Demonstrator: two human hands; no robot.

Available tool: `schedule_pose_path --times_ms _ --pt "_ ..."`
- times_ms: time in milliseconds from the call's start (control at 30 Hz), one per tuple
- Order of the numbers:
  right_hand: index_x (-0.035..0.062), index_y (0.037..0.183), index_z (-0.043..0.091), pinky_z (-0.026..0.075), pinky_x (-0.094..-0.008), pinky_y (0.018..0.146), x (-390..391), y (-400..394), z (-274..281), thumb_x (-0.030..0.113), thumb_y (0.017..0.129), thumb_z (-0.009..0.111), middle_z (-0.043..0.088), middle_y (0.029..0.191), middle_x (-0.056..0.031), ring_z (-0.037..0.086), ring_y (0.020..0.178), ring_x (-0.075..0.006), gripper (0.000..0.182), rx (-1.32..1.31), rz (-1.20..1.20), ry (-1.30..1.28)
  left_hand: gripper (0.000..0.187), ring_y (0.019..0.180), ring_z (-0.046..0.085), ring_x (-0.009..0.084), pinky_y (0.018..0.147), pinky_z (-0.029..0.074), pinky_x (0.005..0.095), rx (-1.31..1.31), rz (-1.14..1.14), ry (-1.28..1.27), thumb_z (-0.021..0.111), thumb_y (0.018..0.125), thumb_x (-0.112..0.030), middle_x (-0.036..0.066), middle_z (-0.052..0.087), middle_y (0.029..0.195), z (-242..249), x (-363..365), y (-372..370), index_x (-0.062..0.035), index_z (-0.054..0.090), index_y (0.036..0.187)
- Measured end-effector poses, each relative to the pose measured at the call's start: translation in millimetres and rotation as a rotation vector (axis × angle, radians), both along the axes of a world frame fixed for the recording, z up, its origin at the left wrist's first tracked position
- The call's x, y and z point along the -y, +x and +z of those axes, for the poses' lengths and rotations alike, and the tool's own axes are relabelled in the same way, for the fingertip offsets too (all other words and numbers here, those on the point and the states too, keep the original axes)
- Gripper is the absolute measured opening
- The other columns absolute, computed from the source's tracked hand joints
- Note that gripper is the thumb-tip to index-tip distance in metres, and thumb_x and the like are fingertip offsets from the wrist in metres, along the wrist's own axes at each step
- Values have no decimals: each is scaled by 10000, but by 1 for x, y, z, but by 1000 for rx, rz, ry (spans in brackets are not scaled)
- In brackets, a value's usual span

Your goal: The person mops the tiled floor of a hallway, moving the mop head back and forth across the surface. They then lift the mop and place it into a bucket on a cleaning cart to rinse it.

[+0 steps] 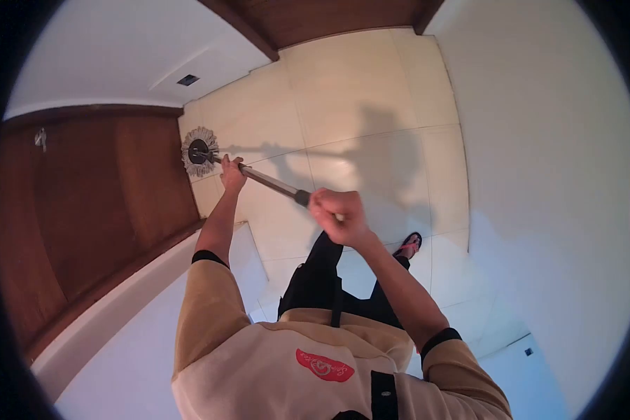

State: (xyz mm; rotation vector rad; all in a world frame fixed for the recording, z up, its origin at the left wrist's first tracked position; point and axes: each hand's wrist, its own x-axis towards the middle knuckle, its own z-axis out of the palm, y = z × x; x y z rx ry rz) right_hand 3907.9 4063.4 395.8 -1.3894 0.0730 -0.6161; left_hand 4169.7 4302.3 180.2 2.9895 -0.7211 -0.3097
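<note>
A spin mop [276,185] slants across the view, its metal pole running from my body toward the left. Its round head [199,151], dark in the middle with a fringe of pale strands, rests on the floor beside the wooden door. My left hand [232,173] grips the pole low down, close to the head. Around the upper end, just past a dark collar, my right hand [338,212] is closed in a fist. The pole's top is mostly hidden inside that fist.
Cream floor tiles [357,77] stretch ahead between white walls. A brown wooden door [84,210] with a key in its lock stands at left, another [336,17] at the far end. My sandalled foot [411,245] is on the tiles near the right wall [539,175].
</note>
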Motion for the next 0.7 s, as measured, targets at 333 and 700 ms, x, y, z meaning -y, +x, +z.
schedule_pose_path --times_ms 333,700 --pt "17 539 445 408 -376 627 139 -402 176 189 782 444 404 417 -61 354 381 -123 297 -469 -1065 -179 91 794 453 325 685 360 443 -398 -799 -569 552 561 -74 124 471 737 55 398 -383 -61 481 618" --pt "168 447 253 371 -319 736 179 -436 277 153 819 355 209 345 13 275 385 -79 386 -243 -974 120 213 850 464 302 667 422 409 -667 -829 -769 547 566 -46 103 481 814 160 416 -435 -61 469 764"
